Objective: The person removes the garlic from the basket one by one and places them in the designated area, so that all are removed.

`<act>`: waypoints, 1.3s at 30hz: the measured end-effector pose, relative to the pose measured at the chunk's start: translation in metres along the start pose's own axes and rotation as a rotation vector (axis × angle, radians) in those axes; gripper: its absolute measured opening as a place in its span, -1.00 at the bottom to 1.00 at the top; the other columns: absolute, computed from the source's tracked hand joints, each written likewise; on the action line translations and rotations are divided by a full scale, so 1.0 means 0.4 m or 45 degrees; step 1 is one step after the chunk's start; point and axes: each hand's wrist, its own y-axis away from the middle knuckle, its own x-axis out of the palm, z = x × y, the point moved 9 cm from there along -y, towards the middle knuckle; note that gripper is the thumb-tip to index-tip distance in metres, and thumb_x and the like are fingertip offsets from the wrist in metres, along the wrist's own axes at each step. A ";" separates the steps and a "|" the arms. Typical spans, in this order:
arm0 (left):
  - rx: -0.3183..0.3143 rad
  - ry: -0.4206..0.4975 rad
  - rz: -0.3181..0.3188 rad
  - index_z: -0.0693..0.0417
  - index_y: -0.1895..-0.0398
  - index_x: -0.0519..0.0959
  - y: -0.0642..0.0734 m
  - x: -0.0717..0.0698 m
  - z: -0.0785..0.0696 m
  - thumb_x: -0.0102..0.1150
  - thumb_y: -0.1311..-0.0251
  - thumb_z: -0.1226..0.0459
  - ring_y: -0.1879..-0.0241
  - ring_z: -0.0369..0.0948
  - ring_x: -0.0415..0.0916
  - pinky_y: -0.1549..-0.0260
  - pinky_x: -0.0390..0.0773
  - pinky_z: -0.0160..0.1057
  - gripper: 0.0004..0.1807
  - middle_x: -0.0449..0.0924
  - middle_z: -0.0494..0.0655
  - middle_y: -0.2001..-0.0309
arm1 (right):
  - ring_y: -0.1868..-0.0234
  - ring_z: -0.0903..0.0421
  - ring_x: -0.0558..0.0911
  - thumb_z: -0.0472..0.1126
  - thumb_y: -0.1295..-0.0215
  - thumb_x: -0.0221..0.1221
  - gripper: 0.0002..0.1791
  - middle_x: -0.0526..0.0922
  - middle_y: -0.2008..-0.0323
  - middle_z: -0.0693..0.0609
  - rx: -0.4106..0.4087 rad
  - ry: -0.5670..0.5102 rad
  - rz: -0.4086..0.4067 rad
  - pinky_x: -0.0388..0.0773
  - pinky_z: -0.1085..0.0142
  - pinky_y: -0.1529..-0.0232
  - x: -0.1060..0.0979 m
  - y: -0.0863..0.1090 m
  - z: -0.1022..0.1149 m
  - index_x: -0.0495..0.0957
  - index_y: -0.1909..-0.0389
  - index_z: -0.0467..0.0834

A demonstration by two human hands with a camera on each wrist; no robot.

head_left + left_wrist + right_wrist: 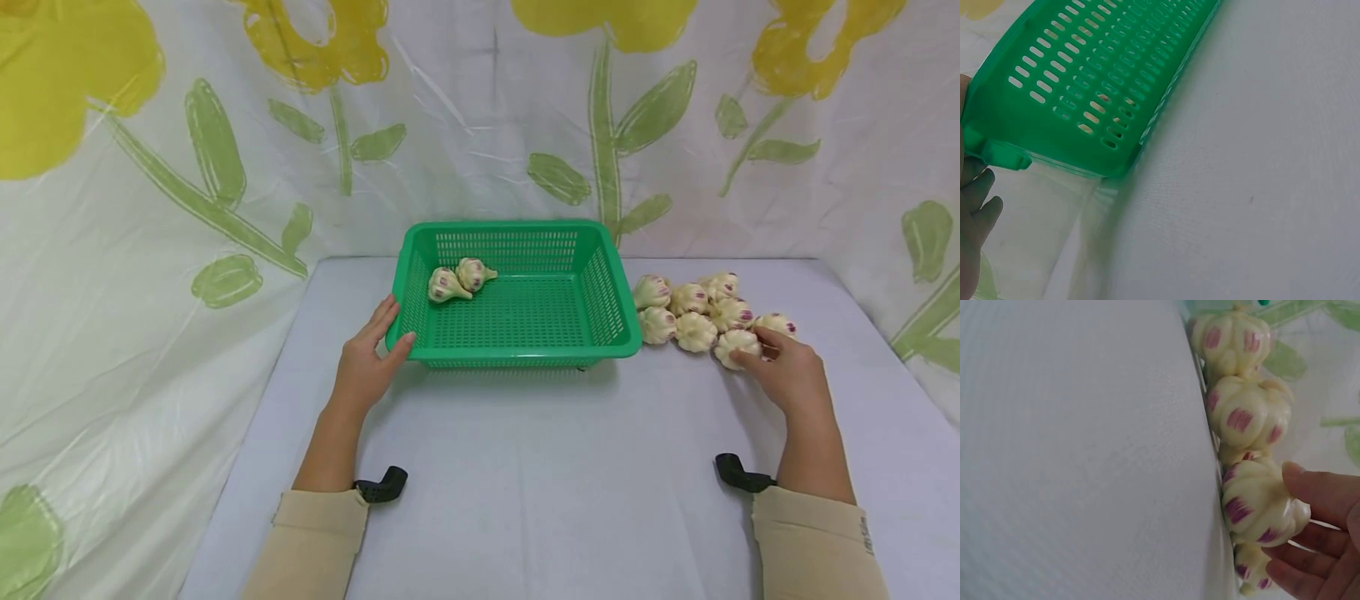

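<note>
A green plastic basket [517, 353] with slotted walls stands at the back of the table. Two garlic bulbs [444, 283] with purple marks lie in its left part. My left hand [362, 365] holds the basket's left front corner, thumb over the rim and fingers along the outside. To the right of the basket, my right hand [797, 372] grips a garlic bulb [1259, 505] at the near edge of a cluster, between thumb and fingers. Several more garlic bulbs [696, 332] sit close together between that hand and the basket, and one [777, 323] lies just behind the hand.
A white cloth covers the table [525, 475]. Behind it and at both sides hangs a white sheet [450, 150] printed with yellow flowers and green leaves. A black device sits at each wrist, beside the beige sleeves [322, 529].
</note>
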 end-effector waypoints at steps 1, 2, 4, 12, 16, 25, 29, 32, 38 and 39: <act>0.001 0.001 0.002 0.12 -0.45 0.29 0.000 0.000 0.000 0.15 -0.35 0.05 -0.49 -0.13 0.12 -0.36 0.30 0.02 -0.33 0.19 -0.10 -0.50 | -0.23 -0.44 0.33 0.21 -0.38 0.09 -0.11 0.34 -0.26 -0.50 -0.008 0.002 -0.009 0.46 -0.25 -0.03 -0.001 0.001 0.001 0.08 -0.50 -0.27; -0.001 0.000 0.002 0.12 -0.45 0.30 0.000 0.000 0.000 0.15 -0.35 0.04 -0.49 -0.13 0.12 -0.36 0.30 0.02 -0.33 0.19 -0.11 -0.50 | -0.22 -0.42 0.34 0.20 -0.38 0.09 -0.12 0.35 -0.25 -0.49 -0.016 0.004 -0.019 0.47 -0.23 -0.01 -0.002 0.001 0.002 0.10 -0.49 -0.28; -0.002 -0.001 0.001 0.11 -0.44 0.30 -0.001 0.000 0.001 0.15 -0.35 0.03 -0.49 -0.15 0.12 -0.36 0.30 0.01 -0.33 0.19 -0.12 -0.50 | -0.18 -0.39 0.37 0.18 -0.39 0.10 -0.14 0.37 -0.21 -0.49 -0.032 0.011 -0.033 0.48 -0.19 0.05 -0.004 0.001 0.006 0.12 -0.48 -0.30; -0.010 0.002 -0.006 0.10 -0.44 0.31 -0.001 0.003 0.006 0.13 -0.36 0.02 -0.49 -0.18 0.12 -0.39 0.27 -0.03 -0.34 0.19 -0.15 -0.50 | -0.17 -0.38 0.38 0.17 -0.39 0.11 -0.15 0.39 -0.21 -0.48 -0.029 0.011 -0.033 0.48 -0.16 0.07 -0.006 0.003 0.009 0.12 -0.48 -0.30; -0.018 0.002 0.000 0.09 -0.45 0.30 -0.001 0.003 0.007 0.14 -0.36 0.02 -0.49 -0.18 0.12 -0.39 0.27 -0.02 -0.34 0.19 -0.15 -0.50 | -0.22 -0.41 0.35 0.21 -0.38 0.09 -0.12 0.36 -0.26 -0.49 -0.022 0.001 -0.019 0.45 -0.23 -0.02 -0.004 0.004 0.008 0.10 -0.49 -0.29; -0.018 -0.001 0.002 0.09 -0.45 0.30 0.001 0.001 0.003 0.13 -0.36 0.01 -0.49 -0.20 0.11 -0.39 0.27 -0.03 -0.33 0.19 -0.16 -0.50 | -0.26 -0.44 0.32 0.26 -0.36 0.07 -0.09 0.34 -0.28 -0.48 -0.020 -0.007 -0.002 0.44 -0.25 -0.06 -0.005 0.008 0.011 0.11 -0.49 -0.27; -0.022 -0.004 0.009 0.09 -0.45 0.29 0.002 0.000 0.002 0.14 -0.36 0.01 -0.50 -0.17 0.10 -0.38 0.27 0.00 -0.32 0.17 -0.15 -0.50 | -0.28 -0.45 0.31 0.28 -0.36 0.06 -0.09 0.33 -0.30 -0.47 -0.005 -0.012 0.008 0.44 -0.26 -0.07 -0.008 0.012 0.012 0.11 -0.50 -0.25; -0.024 -0.005 0.017 0.09 -0.46 0.28 0.003 0.001 0.002 0.14 -0.35 0.02 -0.50 -0.15 0.10 -0.39 0.27 0.02 -0.32 0.17 -0.15 -0.51 | -0.29 -0.46 0.30 0.29 -0.37 0.04 -0.10 0.31 -0.33 -0.45 0.005 -0.017 0.010 0.43 -0.27 -0.08 -0.012 0.016 0.013 0.11 -0.50 -0.24; -0.031 -0.007 0.019 0.08 -0.46 0.28 0.001 0.004 0.008 0.12 -0.36 0.00 -0.50 -0.17 0.09 -0.39 0.26 -0.01 -0.32 0.16 -0.18 -0.51 | -0.34 -0.46 0.24 0.29 -0.39 0.01 -0.12 0.22 -0.41 -0.38 -0.015 -0.025 -0.025 0.37 -0.33 -0.13 -0.025 0.014 0.025 0.10 -0.51 -0.20; -0.031 -0.006 0.020 0.08 -0.46 0.28 0.001 0.004 0.009 0.12 -0.37 -0.01 -0.50 -0.18 0.09 -0.39 0.26 -0.02 -0.32 0.15 -0.19 -0.51 | -0.36 -0.47 0.22 0.29 -0.39 0.00 -0.12 0.20 -0.43 -0.38 -0.028 -0.025 -0.035 0.35 -0.35 -0.14 -0.028 0.014 0.030 0.10 -0.51 -0.21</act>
